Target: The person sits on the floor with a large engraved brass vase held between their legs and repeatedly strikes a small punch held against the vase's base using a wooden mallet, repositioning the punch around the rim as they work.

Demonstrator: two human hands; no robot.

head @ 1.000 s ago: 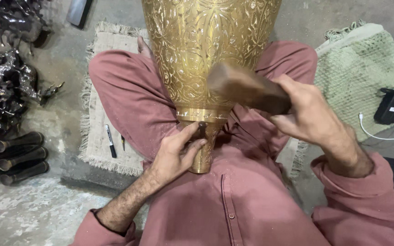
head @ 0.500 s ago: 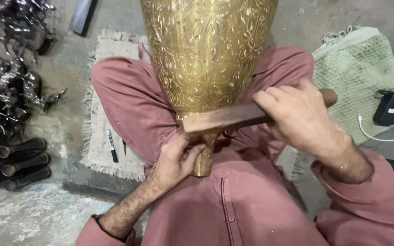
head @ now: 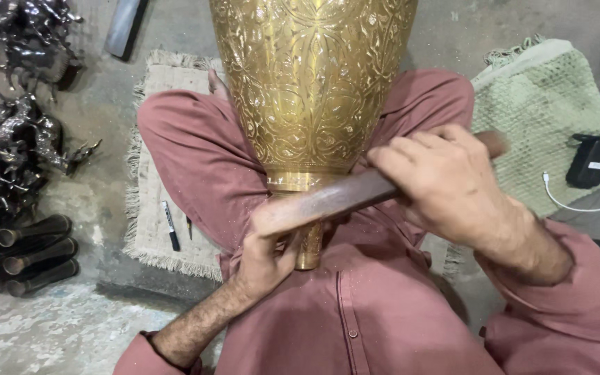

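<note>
- One engraved brass vase (head: 310, 90) is seen between the knees of a seated person in a red-brown garment, its narrow neck pointing toward the lap.
- The left hand (head: 265, 260) is placed at the brass neck piece (head: 308, 246); its fingers are curled around that piece, just beneath the vase's collar.
- One dark wooden block (head: 331, 198) is gripped by the right hand (head: 446, 184), fingers wrapped tightly over it; the block lies across the vase's neck, touching it.
- One woven beige mat (head: 151, 208) is spread on the floor at left; one black pen (head: 169, 226) lies on it.
- One green mat (head: 550, 111) at right carries one black rectangular box with a small white label (head: 592, 161) and a white cable (head: 578, 205).
- Dark metal figurines (head: 8, 132) and a cluster of dark tubes (head: 29, 253), not clearly countable, are grouped at far left.
</note>
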